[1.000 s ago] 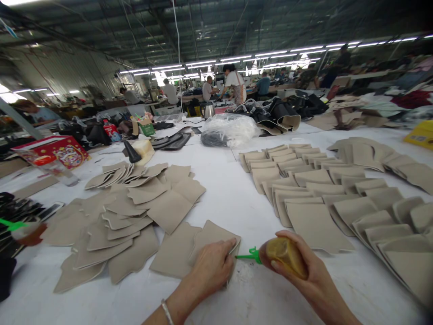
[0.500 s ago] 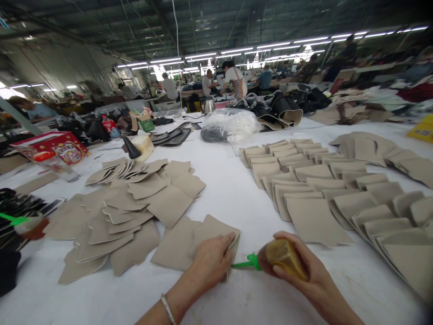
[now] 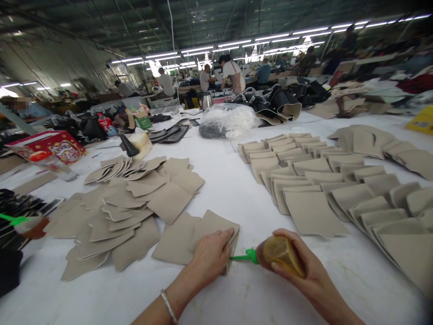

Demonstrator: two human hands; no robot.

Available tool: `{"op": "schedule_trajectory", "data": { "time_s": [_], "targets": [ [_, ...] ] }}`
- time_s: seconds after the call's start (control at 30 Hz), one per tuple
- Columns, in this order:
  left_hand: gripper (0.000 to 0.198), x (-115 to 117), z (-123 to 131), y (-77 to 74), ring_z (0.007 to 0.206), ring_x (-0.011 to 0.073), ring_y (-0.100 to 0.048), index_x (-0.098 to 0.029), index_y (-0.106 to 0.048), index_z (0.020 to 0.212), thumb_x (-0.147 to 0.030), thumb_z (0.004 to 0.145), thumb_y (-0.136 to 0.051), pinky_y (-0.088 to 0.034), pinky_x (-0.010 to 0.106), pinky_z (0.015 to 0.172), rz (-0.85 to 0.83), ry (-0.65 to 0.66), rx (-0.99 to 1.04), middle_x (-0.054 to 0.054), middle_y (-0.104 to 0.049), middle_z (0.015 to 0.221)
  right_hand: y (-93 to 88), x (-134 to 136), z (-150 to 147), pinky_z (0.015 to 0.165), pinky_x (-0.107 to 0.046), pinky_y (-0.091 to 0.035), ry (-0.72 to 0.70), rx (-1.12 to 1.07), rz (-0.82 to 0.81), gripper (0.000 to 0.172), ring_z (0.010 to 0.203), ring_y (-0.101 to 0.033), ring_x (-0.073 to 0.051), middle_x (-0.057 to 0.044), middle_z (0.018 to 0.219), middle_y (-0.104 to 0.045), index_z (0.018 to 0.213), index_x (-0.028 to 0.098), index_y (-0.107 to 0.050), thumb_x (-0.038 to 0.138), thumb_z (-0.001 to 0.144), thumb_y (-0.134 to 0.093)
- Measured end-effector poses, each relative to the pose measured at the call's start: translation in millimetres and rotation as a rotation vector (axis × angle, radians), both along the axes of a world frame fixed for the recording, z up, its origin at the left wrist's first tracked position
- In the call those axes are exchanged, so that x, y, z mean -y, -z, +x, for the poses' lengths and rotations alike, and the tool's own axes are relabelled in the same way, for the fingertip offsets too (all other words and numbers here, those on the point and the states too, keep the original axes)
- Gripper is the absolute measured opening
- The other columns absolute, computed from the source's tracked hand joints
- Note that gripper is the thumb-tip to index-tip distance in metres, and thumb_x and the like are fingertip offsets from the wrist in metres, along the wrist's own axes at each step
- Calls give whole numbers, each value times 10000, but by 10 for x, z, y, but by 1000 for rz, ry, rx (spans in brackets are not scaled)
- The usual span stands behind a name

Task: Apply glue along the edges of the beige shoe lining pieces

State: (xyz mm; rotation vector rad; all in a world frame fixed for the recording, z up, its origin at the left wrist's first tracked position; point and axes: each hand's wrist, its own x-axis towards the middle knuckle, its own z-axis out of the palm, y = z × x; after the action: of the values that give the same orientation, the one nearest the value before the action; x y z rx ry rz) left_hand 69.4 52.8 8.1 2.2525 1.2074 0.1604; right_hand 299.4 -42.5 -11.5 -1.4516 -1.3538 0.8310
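My left hand lies on a beige panel, its fingers together near the right edge, which is folded over or doubled. Another beige panel lies partly under it on the left. In my right hand is a squeeze bottle of amber liquid, tipped on its side. Its green nozzle points left, with the tip at the panel's right edge beside my left fingers. Whether liquid is coming out is too small to tell.
Loose beige panels are heaped on the left, and rows of overlapping ones stand on the right. A second green-tipped bottle is at the far left. Behind are a plastic-wrapped bundle, a red box and several people farther off.
The nozzle tip has shifted slightly up along the panel's edge, and my right hand has moved a little up and left. The view has shifted slightly. Both hands keep their hold.
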Motion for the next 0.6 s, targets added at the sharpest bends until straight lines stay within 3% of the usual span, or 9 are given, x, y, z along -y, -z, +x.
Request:
{"op": "schedule_trajectory", "data": {
  "time_s": [0.1,0.3,0.47,0.6],
  "targets": [
    [471,3,-4,8,924,226,-627,-208,-519,1321,-216,876,-364,-466,314,833,0,7,-3,59,-672,1017,20,6,-5,919,-280,-455,-91,-80,-20,466,1078,-552,-260,-44,1221,-533,1224,263,-499,427,833,-692],
    [451,-2,-3,-8,967,234,-622,-204,-534,1297,-213,883,-355,-463,332,864,-10,6,17,64,-667,1055,25,-12,16,934,-296,-444,32,39,8,488,1069,-554,-260,-48,1190,-550,1206,259,-507,434,805,-721],
    [461,4,-4,-2,982,219,-620,-206,-523,1311,-199,879,-363,-459,314,886,-18,7,11,62,-664,1080,34,9,-16,938,-267,-443,-127,-40,-3,452,1106,-535,-240,-40,1223,-525,1222,272,-493,409,841,-694],
    [463,-3,3,-14,991,223,-621,-200,-522,1319,-204,888,-351,-465,322,894,-25,11,10,66,-666,1089,42,-96,83,912,-318,-451,30,55,18,468,1034,-558,-252,-49,1170,-541,1208,262,-488,459,837,-695]
  ]
}}
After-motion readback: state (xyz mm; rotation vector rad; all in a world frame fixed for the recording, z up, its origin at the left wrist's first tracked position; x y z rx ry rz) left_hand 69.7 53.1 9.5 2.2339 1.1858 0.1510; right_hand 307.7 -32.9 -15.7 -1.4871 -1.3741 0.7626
